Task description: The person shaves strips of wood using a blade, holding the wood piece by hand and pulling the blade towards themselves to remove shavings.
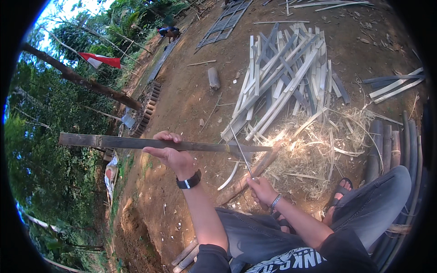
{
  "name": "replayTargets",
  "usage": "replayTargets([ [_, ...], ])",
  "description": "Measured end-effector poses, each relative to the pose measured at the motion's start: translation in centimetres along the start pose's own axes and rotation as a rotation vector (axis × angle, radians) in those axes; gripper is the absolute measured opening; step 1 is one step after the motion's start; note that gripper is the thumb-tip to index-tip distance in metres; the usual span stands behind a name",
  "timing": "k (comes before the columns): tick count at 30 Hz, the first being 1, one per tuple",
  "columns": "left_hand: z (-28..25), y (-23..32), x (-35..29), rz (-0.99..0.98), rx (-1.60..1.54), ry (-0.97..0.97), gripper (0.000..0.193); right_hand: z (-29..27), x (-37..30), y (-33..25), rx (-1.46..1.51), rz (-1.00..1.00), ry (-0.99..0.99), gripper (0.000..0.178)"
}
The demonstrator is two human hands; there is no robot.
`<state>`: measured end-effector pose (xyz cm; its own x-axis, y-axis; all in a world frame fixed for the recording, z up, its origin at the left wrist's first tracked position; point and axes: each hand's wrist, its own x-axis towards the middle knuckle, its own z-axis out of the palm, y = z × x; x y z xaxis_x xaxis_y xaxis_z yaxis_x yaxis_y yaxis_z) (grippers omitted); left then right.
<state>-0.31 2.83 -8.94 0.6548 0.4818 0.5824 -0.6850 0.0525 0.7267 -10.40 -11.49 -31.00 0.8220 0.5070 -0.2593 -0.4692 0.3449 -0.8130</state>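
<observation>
A long dark bamboo strip lies nearly level in front of me, running from the left to the middle of the view. My left hand is closed round it, with fingers above and the thumb below. In my right hand is a knife with a long thin blade. Its blade points up and away, passing beside the strip's right end; whether they touch I cannot tell. Beyond the knife, a log rests on the ground, with pale bamboo shavings heaped beside its far end.
A large pile of split bamboo strips covers the ground ahead. Dark bamboo poles lie at the right, near my bent leg. A short log piece stands off to the far left, and another person bends down in the distance.
</observation>
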Motion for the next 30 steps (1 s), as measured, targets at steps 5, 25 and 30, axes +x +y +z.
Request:
replayTargets([
  [5, -0.4, 2.1, 1.2, -0.037, -0.096, -0.133, 0.062, 0.6, -1.2, -0.7, -0.051, -0.029, -0.008, 0.049],
  [25, -2.8, 3.5, -1.9, 0.083, -0.015, 0.105, 0.063, 2.7, -1.6, 1.0, -0.203, -0.073, 0.056, 0.063],
  [30, -4.0, 3.8, -2.2, 0.072, -0.06, 0.046, 0.063, 2.5, -1.9, 0.9, -0.045, 0.075, -0.036, 0.062],
])
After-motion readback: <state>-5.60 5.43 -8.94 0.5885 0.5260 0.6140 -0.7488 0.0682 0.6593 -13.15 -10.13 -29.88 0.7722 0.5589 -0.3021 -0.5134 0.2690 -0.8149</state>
